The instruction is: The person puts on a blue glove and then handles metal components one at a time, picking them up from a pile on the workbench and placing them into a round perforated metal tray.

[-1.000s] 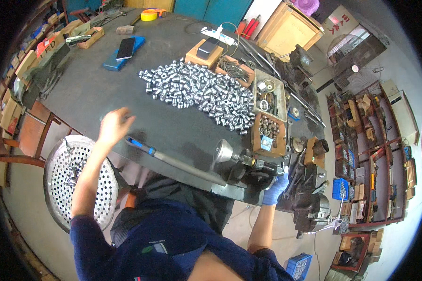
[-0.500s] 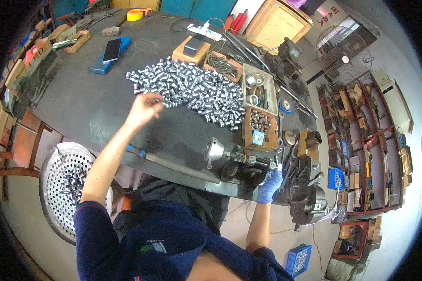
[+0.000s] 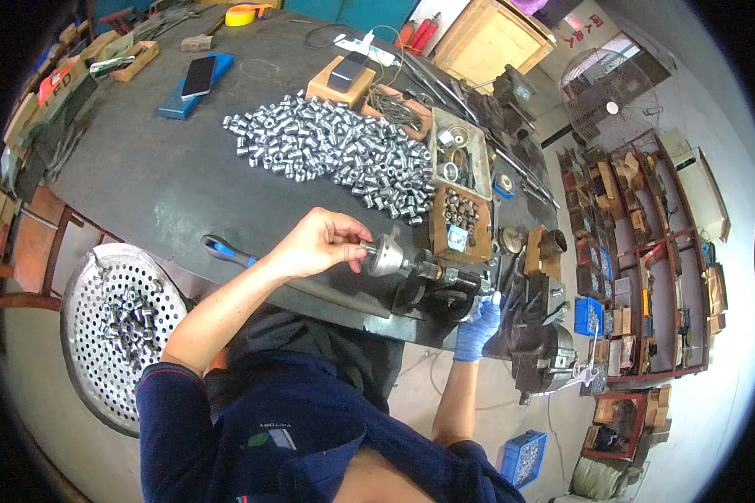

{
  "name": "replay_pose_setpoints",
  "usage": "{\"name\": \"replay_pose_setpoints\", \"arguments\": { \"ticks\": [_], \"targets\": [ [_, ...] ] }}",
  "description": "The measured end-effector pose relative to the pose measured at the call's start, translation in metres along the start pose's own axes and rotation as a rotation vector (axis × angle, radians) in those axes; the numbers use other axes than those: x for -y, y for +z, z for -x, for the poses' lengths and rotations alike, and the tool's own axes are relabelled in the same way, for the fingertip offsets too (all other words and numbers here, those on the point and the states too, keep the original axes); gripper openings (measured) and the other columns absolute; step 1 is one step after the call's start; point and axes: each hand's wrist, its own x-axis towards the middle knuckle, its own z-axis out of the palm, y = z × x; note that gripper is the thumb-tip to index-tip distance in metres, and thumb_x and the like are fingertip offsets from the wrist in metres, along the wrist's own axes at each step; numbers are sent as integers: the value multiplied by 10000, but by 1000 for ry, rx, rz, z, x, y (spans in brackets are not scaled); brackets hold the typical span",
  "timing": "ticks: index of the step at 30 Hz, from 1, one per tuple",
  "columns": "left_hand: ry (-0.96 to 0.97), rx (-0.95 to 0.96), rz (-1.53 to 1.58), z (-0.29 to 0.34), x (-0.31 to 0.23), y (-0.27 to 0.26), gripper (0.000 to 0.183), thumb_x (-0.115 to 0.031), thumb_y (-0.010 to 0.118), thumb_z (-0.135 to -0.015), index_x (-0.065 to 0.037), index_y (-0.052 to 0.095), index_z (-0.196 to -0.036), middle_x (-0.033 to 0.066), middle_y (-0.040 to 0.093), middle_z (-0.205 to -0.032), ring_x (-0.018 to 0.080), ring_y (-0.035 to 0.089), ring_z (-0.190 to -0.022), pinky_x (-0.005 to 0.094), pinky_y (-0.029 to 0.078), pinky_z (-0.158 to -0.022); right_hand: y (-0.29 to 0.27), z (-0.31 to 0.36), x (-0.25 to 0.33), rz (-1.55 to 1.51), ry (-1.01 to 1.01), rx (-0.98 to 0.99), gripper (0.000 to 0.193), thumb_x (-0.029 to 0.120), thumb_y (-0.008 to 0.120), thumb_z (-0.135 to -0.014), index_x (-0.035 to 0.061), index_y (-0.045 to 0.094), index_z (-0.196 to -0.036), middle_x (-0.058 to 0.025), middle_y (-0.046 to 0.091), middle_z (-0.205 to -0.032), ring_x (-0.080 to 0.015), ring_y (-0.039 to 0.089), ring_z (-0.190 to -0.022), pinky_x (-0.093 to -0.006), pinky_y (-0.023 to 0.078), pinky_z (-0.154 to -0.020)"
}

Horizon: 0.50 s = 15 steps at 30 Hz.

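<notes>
My bare left hand [image 3: 325,241] is closed, thumb and fingers pinching a small metal fitting [image 3: 367,246] at the mouth of a silver chuck [image 3: 386,256]. The chuck sits on a dark bench-mounted spindle [image 3: 436,283] at the table's near edge. At the spindle's right end my right hand [image 3: 479,329], in a blue glove, is curled closed; the part under its fingers is hidden. A wide heap of shiny metal fittings [image 3: 331,151] lies on the dark table [image 3: 176,180] beyond my left hand.
A perforated metal bowl [image 3: 80,335] with several fittings stands at lower left. A blue-and-black handle [image 3: 226,250] lies near the table edge. Right of the heap are a box of brownish fittings [image 3: 461,220] and a grey tray [image 3: 483,172]. A vise [image 3: 549,356] stands at right.
My left hand has moved right and nearer, from the edge of the heap to the chuck, with a fitting now at its fingertips. My right hand stays at the spindle's right end.
</notes>
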Motion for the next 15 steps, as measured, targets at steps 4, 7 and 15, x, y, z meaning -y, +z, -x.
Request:
{"name": "replay_pose_setpoints", "arguments": {
  "ticks": [4, 7, 15],
  "targets": [
    [2, -16, 26, 3, 0, 2, 184, 46, 606, -792, 79, 583, -972, 116, 634, -791, 165, 635, -700, 262, 499, -672, 3, 15, 14, 42, 31, -10, 378, 358, 552, -877, -9, 608, -807, -39, 533, -512, -65, 408, -366, -167, 283, -316],
    [-12, -15, 49, 3, -1, 3, 189, 59, 606, -786, 78, 584, -972, 116, 635, -799, 163, 636, -706, 263, 499, -678, 1, 23, 21, 35, -16, 96, 380, 355, 560, -872, -17, 603, -807, -54, 544, -526, -78, 418, -369, -168, 298, -322],
    [42, 29, 16, 2, -1, 2, 183, 73, 581, -790, 69, 582, -973, 88, 624, -812, 129, 615, -707, 244, 492, -673, 3, 24, 30, 57, 65, 64, 396, 368, 547, -876, -20, 595, -811, -60, 537, -530, -87, 416, -373, -177, 302, -324]
  ]
}}
